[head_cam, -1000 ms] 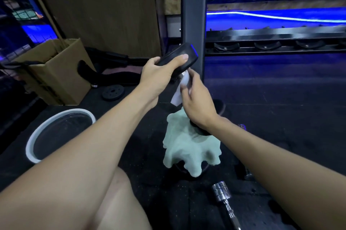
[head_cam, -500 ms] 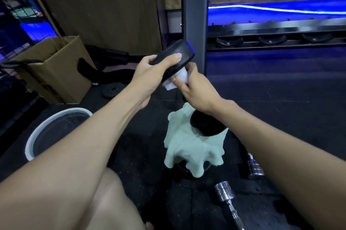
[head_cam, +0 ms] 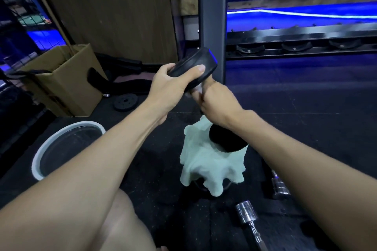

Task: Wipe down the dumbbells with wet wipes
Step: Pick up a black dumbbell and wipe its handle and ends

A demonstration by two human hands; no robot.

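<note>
Two hands are on one dumbbell, which I hold tilted above the pale green cloth (head_cam: 210, 167). My left hand (head_cam: 169, 85) grips the upper black head (head_cam: 193, 65) of the dumbbell, thumb curled over the near rim and fingers wrapped round the far side. My right hand (head_cam: 216, 101) sits just below that head, fingers curled round the handle with the white wet wipe (head_cam: 196, 90) pinched between them and the metal; only a small corner of the wipe shows, and the handle itself is hidden under my fingers. The lower black head (head_cam: 226, 140) of the dumbbell hangs below my right wrist and lies against the top of the green cloth; I cannot tell whether it bears weight there. The cloth is draped over a dark object whose form is concealed. Right of the cloth and nearer to me lie two chrome bars: one (head_cam: 247, 216) with a knurled collar pointing toward me, one (head_cam: 280, 186) partly behind my right forearm. Left of the cloth stands a white-rimmed round basin (head_cam: 38, 157) with a dark interior. Beyond the basin sits an open cardboard box (head_cam: 67, 83), and between the box and the cloth a small black weight plate (head_cam: 125, 102) lies flat on the black rubber floor (head_cam: 306, 108). Behind the upper head rises a grey steel upright (head_cam: 212, 5), with a dark rack shelf (head_cam: 302, 36) running off to its right.
</note>
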